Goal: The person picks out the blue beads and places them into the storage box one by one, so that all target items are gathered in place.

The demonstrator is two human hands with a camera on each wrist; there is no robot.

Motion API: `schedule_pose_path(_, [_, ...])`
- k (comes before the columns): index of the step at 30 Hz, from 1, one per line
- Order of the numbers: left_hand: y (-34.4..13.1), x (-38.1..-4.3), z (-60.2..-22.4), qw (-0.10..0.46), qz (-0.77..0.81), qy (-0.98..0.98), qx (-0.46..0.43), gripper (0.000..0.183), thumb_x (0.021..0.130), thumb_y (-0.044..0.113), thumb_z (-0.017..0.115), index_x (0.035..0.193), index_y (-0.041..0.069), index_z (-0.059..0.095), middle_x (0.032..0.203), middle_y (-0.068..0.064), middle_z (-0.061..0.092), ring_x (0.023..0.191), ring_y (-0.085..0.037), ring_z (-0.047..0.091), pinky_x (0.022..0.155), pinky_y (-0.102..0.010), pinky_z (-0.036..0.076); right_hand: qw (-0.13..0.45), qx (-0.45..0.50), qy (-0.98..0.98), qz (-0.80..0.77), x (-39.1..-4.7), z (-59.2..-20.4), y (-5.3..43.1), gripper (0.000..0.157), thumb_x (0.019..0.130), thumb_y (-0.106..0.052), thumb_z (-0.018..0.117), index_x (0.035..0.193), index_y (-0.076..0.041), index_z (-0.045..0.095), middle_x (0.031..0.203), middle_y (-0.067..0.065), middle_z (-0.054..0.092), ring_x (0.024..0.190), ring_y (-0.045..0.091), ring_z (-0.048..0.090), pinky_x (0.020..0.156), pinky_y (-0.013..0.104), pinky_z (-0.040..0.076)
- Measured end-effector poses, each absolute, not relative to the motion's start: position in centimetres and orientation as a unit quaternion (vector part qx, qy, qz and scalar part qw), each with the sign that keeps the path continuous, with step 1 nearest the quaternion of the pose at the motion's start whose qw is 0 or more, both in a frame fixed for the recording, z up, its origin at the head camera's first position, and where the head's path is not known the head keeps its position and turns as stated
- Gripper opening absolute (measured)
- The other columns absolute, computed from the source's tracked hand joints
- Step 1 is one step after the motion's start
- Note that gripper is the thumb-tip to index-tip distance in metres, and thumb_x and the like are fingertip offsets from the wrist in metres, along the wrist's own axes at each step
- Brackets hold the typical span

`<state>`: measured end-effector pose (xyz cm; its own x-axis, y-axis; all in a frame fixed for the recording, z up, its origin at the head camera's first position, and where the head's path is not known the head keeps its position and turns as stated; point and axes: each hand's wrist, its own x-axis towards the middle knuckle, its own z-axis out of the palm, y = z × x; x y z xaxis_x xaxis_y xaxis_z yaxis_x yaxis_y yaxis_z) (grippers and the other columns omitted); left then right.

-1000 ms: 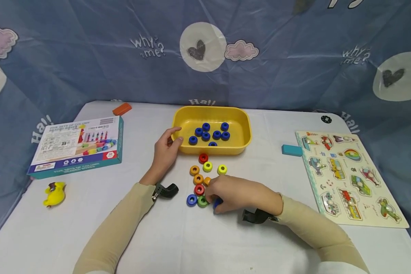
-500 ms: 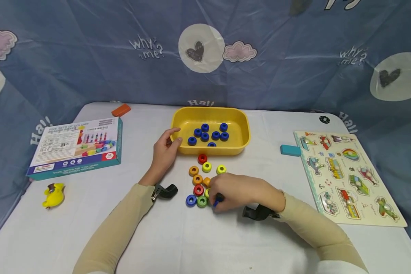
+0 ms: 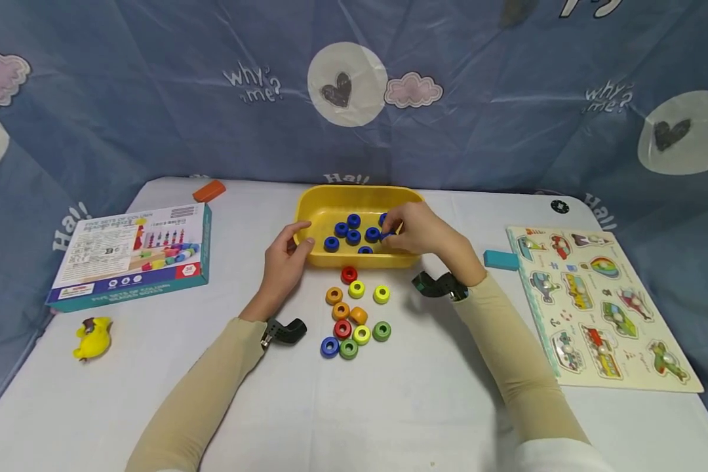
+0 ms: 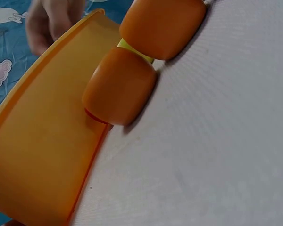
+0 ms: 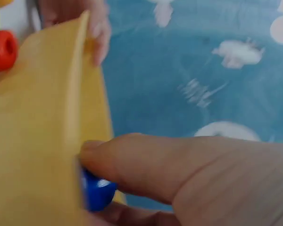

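Observation:
At the left end of the yellow plastic tub (image 3: pixel 360 260), my left hand (image 3: pixel 284 257) grips the rim with thumb and fingers. My right hand (image 3: pixel 419 228) is over the tub's right side and pinches a blue bead (image 5: pixel 100 189) between thumb and fingers, just inside the wall in the right wrist view. Several other blue beads (image 3: pixel 353 236) lie on the tub floor. In front of it on the cloth are loose beads: a blue bead (image 3: pixel 330 347), green ones (image 3: pixel 381 331), red ones (image 3: pixel 349 275), yellow ones (image 3: pixel 381 294) and orange ones (image 3: pixel 341 311).
A toy box (image 3: pixel 132 252) and a yellow duck (image 3: pixel 93 338) are at the left, an orange block (image 3: pixel 209 191) behind them. On the right lie a teal block (image 3: pixel 501 260), a wooden puzzle board (image 3: pixel 602 308) and a black round chip (image 3: pixel 560 206). A blue printed curtain (image 3: pixel 495 118) hangs behind.
My right hand has picked up a blue bead from the loose group and carried it up and forward over the tub. The left hand stays on the rim.

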<state>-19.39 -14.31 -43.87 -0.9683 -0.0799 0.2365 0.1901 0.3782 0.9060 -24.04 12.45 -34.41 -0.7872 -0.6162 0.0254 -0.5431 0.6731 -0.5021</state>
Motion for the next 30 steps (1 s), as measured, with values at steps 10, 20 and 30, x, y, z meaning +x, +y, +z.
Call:
schedule_pose_path(10, [-14.2,-19.4,-43.8,0.125,-0.554,-0.822,-0.037,0.036,0.095,0.019,0.056,0.131,0.011,0.058,0.137,-0.006,0.056,0.097,-0.017,0.051,0.079,-0.021,0.042,0.124,-0.260,0.935,-0.205,-25.5,-36.9,11.6,0.013,0.079,-0.017,0.079,0.080,-0.008,0.070,0.080,0.005,0.066,0.078,0.019,0.055,0.072,0.029,0.044])
schedule_pose_path(20, [-14.4,-19.4,-44.1,0.120,-0.552,-0.825,-0.025,0.036,0.095,0.021,0.056,0.130,0.014,0.058,0.139,-0.004,0.055,0.102,-0.017,0.053,0.084,-0.024,0.044,0.130,-0.244,0.938,-0.209,-25.5,-37.2,11.3,0.020,0.079,-0.018,0.079,0.083,-0.008,0.063,0.080,0.005,0.061,0.077,0.021,0.052,0.072,0.030,0.041])
schedule_pose_path(30, [-14.4,-19.5,-44.0,0.119,-0.555,-0.823,-0.027,0.037,0.096,0.021,0.056,0.131,0.013,0.058,0.139,-0.004,0.055,0.104,-0.017,0.056,0.084,-0.023,0.045,0.049,-0.337,0.899,-0.275,-22.4,-34.8,10.5,0.012,0.083,-0.015,0.073,0.088,-0.011,0.064,0.079,0.003,0.065,0.069,0.016,0.055,0.065,0.028,0.045])
